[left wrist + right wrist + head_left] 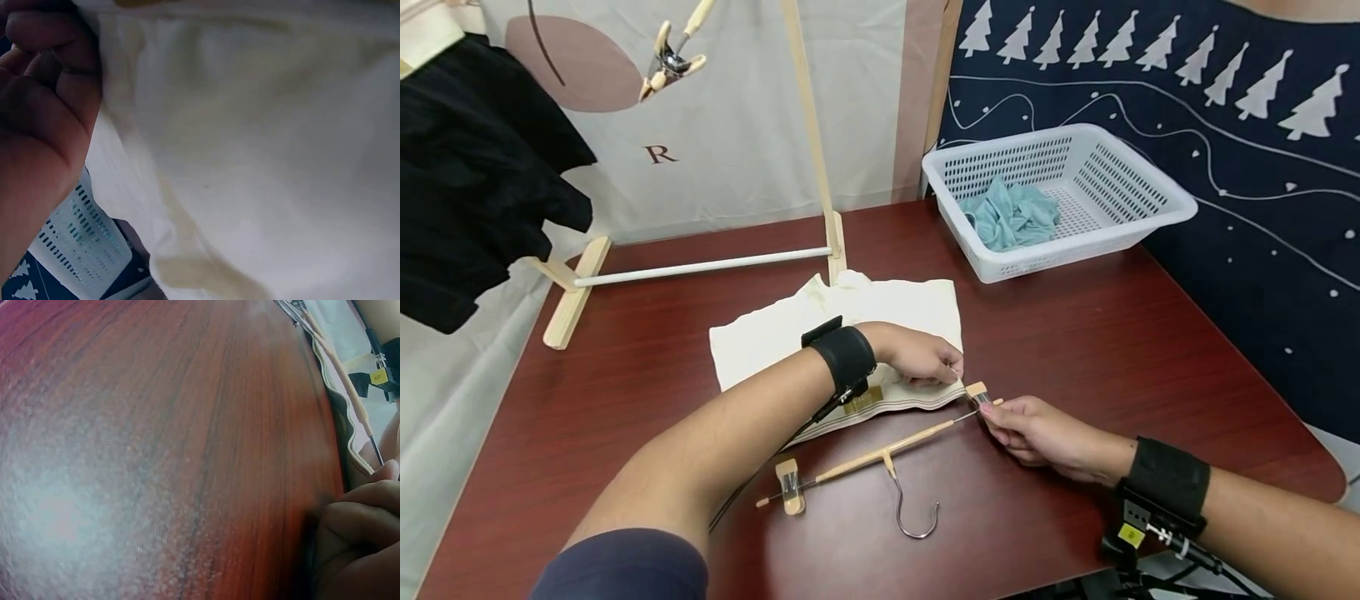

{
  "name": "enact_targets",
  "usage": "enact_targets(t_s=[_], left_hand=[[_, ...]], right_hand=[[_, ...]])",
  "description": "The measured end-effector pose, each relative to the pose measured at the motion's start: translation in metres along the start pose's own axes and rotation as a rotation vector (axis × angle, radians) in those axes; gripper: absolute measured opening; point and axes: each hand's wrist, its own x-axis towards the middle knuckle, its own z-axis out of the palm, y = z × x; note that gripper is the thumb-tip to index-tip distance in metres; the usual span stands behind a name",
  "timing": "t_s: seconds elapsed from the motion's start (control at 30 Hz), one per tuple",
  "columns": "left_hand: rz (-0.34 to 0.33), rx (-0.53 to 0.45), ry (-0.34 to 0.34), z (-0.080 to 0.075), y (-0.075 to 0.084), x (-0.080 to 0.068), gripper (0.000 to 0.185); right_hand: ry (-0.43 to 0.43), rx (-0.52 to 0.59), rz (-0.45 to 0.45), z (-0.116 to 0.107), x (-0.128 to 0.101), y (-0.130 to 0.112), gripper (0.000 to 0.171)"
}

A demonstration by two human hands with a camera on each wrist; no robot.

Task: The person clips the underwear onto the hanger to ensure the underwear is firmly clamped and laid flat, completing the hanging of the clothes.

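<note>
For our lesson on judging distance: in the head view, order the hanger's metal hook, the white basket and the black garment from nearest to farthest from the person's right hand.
From the right hand:
1. Metal hook, just left of it, on the table.
2. White basket, beyond it at the table's back.
3. Black garment, hanging far left.

On the table (1075, 350), a folded cloth (820, 325) lies mid-frame, a clip hanger (865, 458) just below it, a basket (1150, 208) holding a crumpled rag (1011, 217) at upper right, a rack base (700, 268) at upper left

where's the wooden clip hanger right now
In the head view the wooden clip hanger lies on the table, below the cream garment.
</note>
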Motion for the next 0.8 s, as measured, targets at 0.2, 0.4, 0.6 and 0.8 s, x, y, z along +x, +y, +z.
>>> enact_targets(t_s=[0.2,0.4,0.6,0.8], left_hand=[[0.013,-0.047,0.012,-0.001,-0.005,0.001,0.020],[0.019,-0.065,0.010,-0.001,-0.007,0.001,0.018],[0.034,-0.067,0.012,-0.002,-0.009,0.002,0.018],[0.064,-0.119,-0.008,-0.004,-0.015,0.004,0.016]], right_hand=[[0.001,-0.002,0.031,-0.002,0.001,0.000,0.046],[-0.001,-0.009,0.042,-0.002,0.004,0.000,0.048],[-0.010,0.019,0.043,0.001,0.008,-0.002,0.043],[-0.012,0.050,0.063,-0.001,0.007,-0.003,0.040]])
